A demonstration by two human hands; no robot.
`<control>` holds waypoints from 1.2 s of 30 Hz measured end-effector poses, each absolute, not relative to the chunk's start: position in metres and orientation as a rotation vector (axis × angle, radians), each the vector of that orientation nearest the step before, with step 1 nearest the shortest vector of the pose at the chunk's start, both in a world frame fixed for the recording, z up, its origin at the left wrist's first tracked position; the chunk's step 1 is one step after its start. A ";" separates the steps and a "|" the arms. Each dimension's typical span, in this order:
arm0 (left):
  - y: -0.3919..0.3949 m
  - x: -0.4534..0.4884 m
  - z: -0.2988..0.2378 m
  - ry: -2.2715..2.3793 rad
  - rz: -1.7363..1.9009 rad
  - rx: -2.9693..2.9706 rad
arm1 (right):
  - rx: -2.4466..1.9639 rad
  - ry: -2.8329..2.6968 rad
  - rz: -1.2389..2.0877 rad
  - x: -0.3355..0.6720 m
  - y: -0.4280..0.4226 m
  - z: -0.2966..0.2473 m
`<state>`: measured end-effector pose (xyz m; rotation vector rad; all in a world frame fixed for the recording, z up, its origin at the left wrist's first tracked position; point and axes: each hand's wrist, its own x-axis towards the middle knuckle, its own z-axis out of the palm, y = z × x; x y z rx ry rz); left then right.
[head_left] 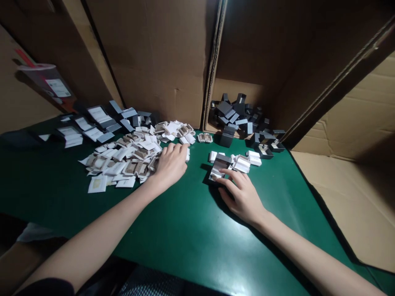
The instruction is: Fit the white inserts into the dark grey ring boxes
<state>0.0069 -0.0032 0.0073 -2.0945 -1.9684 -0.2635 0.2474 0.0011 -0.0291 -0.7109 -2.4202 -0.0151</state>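
Left hand (173, 162): at eight o'clock from mid-view, fingers curled at the edge of the white insert pile (115, 166); whether it gripped a piece could not be told.
Right hand (245, 197): at four o'clock, fingers parted and loosely bent, fingertips at the open black box (218, 165), apparently steadying it.
White insert pile: at nine o'clock, probably heaped there for the left hand's easy reach.
Loose white inserts (242, 163): between three and four o'clock, just beside the box, presumably set handy.
Dark box heap (236, 113): at two o'clock, near cardboard panels (160, 61) that likely limited its spread.
Cup label (58, 88): toward ten o'clock, print too blurred to read.
Insert printing: illegible; no brand showed.
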 end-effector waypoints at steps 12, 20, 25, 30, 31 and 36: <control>-0.014 0.029 0.018 -1.397 -1.158 -2.551 | -0.521 -2.067 0.235 0.251 0.000 -0.022; -0.021 0.047 0.004 -1.008 -1.158 -2.741 | -0.455 -2.021 0.237 0.249 0.004 -0.020; -0.022 0.051 0.002 -1.092 -1.196 -2.809 | -0.482 -2.051 0.272 0.249 0.004 -0.017; -0.024 0.051 0.003 -1.094 -1.391 -2.851 | -0.489 -1.994 0.436 0.252 0.008 -0.023; -0.024 0.051 0.003 -1.133 -1.457 -2.862 | -0.496 -1.960 0.496 0.253 0.009 -0.025; -0.023 0.059 0.007 -1.496 -2.172 -2.901 | -0.559 -1.716 0.758 0.252 0.012 -0.033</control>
